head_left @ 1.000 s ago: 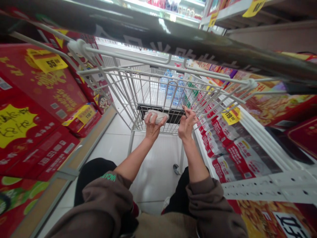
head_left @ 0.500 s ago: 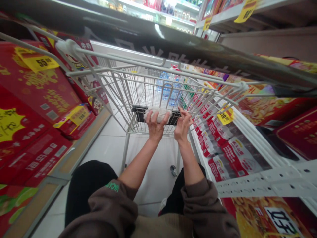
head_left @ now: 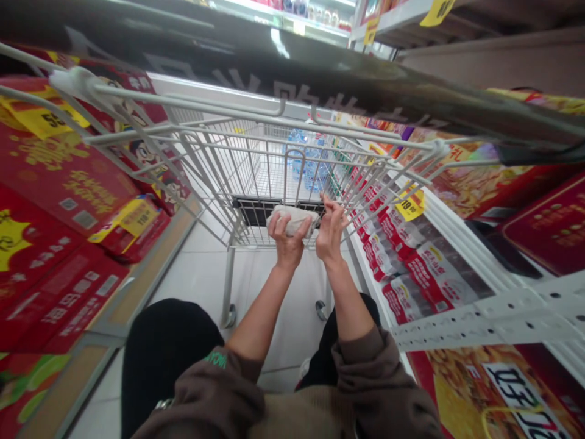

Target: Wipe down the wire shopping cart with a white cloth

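Observation:
My left hand point(head_left: 289, 244) is closed round a crumpled whitish cloth point(head_left: 298, 218). The cloth lies against the near end of the wire shopping cart point(head_left: 260, 148), over a black panel point(head_left: 256, 211) fixed to the wires. Beside it on the right, my right hand point(head_left: 331, 230) has its fingers bent together at the cart's wires. Whatever its fingertips pinch is hidden. Wrapped packs of blue-tinted water bottles point(head_left: 315, 164) show through the wires.
Above my hands the dark cart handle point(head_left: 256, 58) crosses the view. Red boxes point(head_left: 91, 183) line the left side. On the right are shelves with red-labelled drink packs point(head_left: 427, 271) and a yellow price tag point(head_left: 411, 202). Cart wheels point(head_left: 230, 316) rest on the tiled floor.
The view has shifted a little, and the cart handle sits slightly higher in it. My left hand and the cloth have come closer to my right hand.

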The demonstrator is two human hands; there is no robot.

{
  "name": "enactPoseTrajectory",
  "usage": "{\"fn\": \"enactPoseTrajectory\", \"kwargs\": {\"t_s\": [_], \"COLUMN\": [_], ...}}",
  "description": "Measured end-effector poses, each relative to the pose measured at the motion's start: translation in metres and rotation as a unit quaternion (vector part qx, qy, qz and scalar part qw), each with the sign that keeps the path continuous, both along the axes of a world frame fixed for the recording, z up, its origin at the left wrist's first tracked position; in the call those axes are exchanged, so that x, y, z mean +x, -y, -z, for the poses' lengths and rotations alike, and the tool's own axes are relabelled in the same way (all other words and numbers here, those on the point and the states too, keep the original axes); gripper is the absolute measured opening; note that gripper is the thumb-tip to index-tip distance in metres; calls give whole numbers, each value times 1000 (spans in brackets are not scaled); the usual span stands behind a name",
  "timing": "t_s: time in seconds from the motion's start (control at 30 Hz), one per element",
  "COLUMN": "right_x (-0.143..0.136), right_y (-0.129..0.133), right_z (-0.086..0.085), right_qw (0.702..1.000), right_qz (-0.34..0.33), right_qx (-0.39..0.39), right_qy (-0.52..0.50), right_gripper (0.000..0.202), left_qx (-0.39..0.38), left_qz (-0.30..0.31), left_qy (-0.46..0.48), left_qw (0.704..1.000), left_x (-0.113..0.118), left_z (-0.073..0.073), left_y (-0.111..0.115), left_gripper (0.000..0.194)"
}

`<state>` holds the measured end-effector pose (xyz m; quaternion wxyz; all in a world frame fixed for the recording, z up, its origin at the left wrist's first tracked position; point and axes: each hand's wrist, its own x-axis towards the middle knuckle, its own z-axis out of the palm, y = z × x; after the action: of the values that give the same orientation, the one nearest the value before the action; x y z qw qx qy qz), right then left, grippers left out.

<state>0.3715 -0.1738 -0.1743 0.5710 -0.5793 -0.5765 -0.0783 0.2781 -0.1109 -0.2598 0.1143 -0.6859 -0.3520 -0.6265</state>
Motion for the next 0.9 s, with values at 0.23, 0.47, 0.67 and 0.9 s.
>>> {"fn": "enactPoseTrajectory", "kwargs": {"t_s": [0.23, 0.47, 0.67, 0.9], "right_x": [1, 15, 41, 52], "right_y": [10, 23, 29, 25], "right_z": [-4, -6, -7, 3], "right_qw": [1000, 997, 985, 996], "right_qz": [-10, -38, 122, 85], "right_qx": [-1, -5, 118, 30], "right_qy": [0, 73, 30, 22], "right_gripper": [59, 46, 45, 54], "left_qx": [-43, -65, -11, 5], "left_qz": [-14, 3, 30, 11], "left_qy": [-77, -59, 20, 32], "left_qw": [996, 996, 999, 999], "left_x": [6, 2, 15, 33], "left_z": [33, 54, -4, -38], "left_y": [-4, 20, 26, 22], "left_gripper": [41, 44, 28, 42]}}
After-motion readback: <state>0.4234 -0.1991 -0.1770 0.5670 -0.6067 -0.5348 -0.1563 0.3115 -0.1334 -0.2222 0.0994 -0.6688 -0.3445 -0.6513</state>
